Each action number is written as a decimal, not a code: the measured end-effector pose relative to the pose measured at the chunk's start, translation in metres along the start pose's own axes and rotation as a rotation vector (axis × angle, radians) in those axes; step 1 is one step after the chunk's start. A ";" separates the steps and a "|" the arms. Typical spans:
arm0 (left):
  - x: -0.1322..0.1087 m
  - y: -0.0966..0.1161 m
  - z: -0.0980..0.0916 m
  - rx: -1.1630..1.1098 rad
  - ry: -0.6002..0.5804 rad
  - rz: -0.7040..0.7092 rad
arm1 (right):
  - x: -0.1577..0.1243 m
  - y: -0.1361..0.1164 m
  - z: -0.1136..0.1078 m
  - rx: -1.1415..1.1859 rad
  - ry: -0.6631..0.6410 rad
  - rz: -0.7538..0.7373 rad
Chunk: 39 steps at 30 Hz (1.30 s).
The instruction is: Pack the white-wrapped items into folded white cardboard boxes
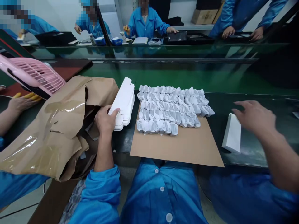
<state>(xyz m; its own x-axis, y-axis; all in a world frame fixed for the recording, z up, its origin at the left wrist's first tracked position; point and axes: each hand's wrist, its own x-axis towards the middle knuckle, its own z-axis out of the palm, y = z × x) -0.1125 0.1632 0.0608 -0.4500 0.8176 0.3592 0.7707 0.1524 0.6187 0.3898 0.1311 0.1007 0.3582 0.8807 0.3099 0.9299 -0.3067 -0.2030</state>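
My left hand (105, 120) pinches the near left edge of a flat white carton (123, 95), on top of a stack of similar folded cartons. Beside that hand lies a torn brown paper package (67, 112) with clear tape on it. My right hand (258, 119) is open, fingers stretched out, just right of and above a formed white box (233, 133) lying on the dark bench. Between my hands, rows of small items wrapped in white paper (168, 107) sit on a brown cardboard sheet (177, 149).
A pink plastic basket (37, 73) tilts at the left, near another person's gloved hand (23, 101). A green conveyor belt (163, 74) runs beyond the bench. Several people in blue work across it, with black cases (177, 36) in front of them.
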 end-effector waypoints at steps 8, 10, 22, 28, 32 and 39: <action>-0.140 0.057 0.002 -0.494 -0.107 0.005 | -0.133 -0.194 0.021 1.535 -0.536 -0.064; -0.173 0.062 0.000 -0.570 -0.309 0.038 | -0.135 -0.204 0.024 1.641 -0.575 -0.044; -0.102 0.038 -0.046 -0.536 -0.643 -0.007 | -0.149 -0.131 -0.008 0.442 -0.523 -0.789; -0.103 0.043 -0.047 -0.433 -1.125 0.178 | -0.172 -0.135 0.002 0.318 -0.246 -1.077; -0.107 0.043 -0.048 -0.396 -1.232 0.302 | -0.170 -0.127 -0.005 0.384 -0.314 -1.175; -0.123 0.043 -0.043 -0.414 -1.010 0.310 | -0.188 -0.123 -0.008 0.180 -0.029 -1.237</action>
<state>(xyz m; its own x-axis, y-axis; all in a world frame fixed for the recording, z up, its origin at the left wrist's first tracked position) -0.0434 0.0447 0.0735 0.4488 0.8905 -0.0749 0.4926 -0.1766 0.8522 0.2093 0.0003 0.0753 -0.7510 0.5515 0.3630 0.6160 0.7832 0.0846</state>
